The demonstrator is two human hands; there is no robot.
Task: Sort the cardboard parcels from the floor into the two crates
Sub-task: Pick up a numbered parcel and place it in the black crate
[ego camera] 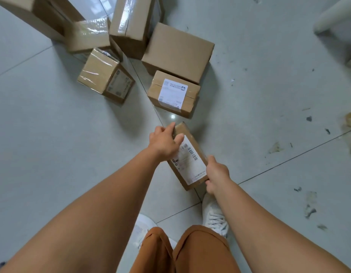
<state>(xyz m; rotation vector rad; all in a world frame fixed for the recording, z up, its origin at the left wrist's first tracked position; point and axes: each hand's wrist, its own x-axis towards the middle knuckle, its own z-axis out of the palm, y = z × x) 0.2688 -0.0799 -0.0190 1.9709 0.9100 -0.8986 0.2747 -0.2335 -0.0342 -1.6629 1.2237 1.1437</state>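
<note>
A long cardboard parcel (190, 156) with a white shipping label is held between both hands just in front of my feet. My left hand (163, 141) grips its far left end, fingers over the top edge. My right hand (217, 174) grips its near right corner. Several more parcels lie on the floor beyond: a small labelled parcel (173, 93), a large plain box (178, 51), a taped cube-shaped parcel (105, 75), and a pile of taped boxes (91, 34) at the top left. No crate is in view.
The grey tiled floor (269, 95) carries scraps and stains on the right side. A white furniture leg (336, 14) stands at the top right. My white shoes (215, 215) and orange trousers are at the bottom centre.
</note>
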